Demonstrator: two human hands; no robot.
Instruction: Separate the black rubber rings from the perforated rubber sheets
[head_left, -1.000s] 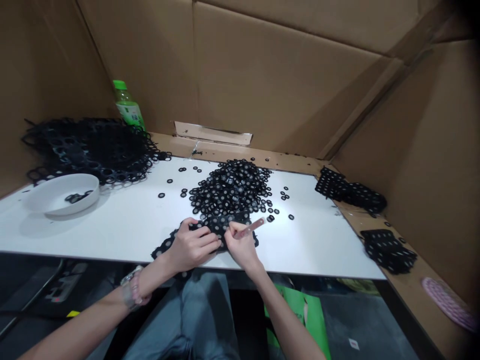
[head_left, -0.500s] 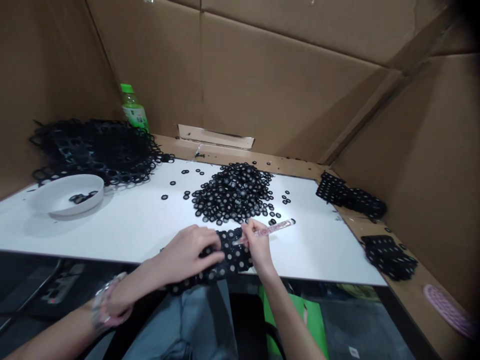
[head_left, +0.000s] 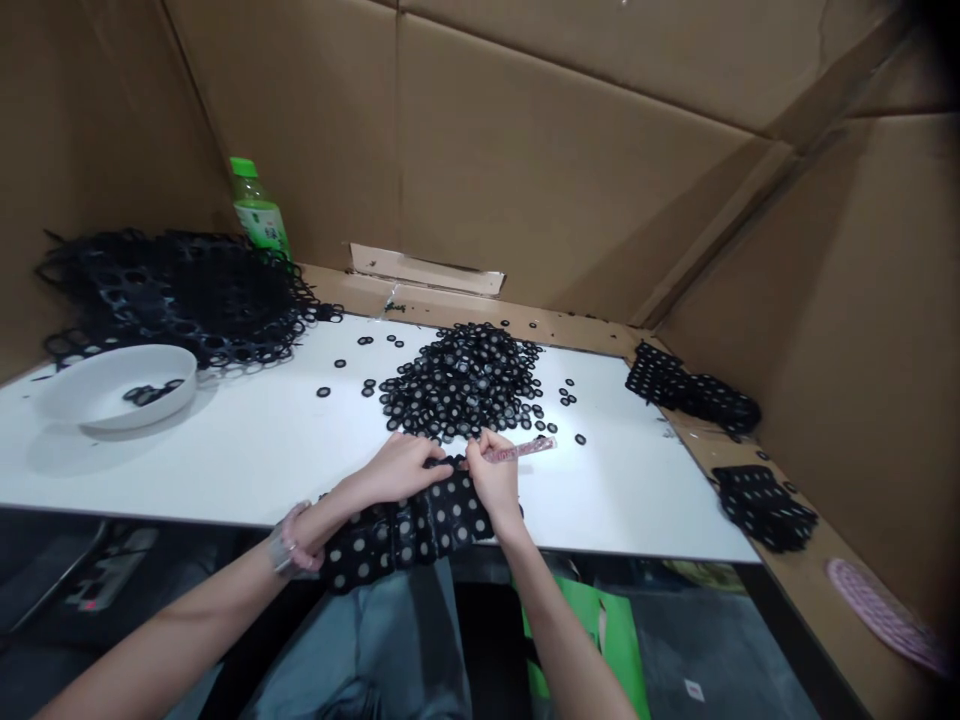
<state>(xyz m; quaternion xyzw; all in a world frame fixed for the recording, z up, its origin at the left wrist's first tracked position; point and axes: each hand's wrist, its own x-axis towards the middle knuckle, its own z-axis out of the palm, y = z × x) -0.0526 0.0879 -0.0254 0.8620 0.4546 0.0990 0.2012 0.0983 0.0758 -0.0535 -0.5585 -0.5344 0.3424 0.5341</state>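
Observation:
My left hand [head_left: 401,467] presses its closed fingers on the far end of a black sheet with round pale inserts [head_left: 405,528], which hangs over the front edge of the white table [head_left: 247,450]. My right hand [head_left: 493,478] is closed round a pink pen-like tool [head_left: 521,450], its tip at the sheet's far edge beside my left fingers. Just beyond both hands lies a heap of small black rings with pale centres [head_left: 465,380].
A white bowl [head_left: 112,385] with a few rings stands at the left. Behind it lie a pile of empty black mesh sheets [head_left: 172,295] and a green-capped bottle [head_left: 257,212]. More black sheets [head_left: 694,393] [head_left: 765,505] rest on the cardboard at the right. Cardboard walls enclose the table.
The black sheet has slid toward me and now hangs further over the table edge. Both hands drew back and then returned to its far end, the tool still in my right hand.

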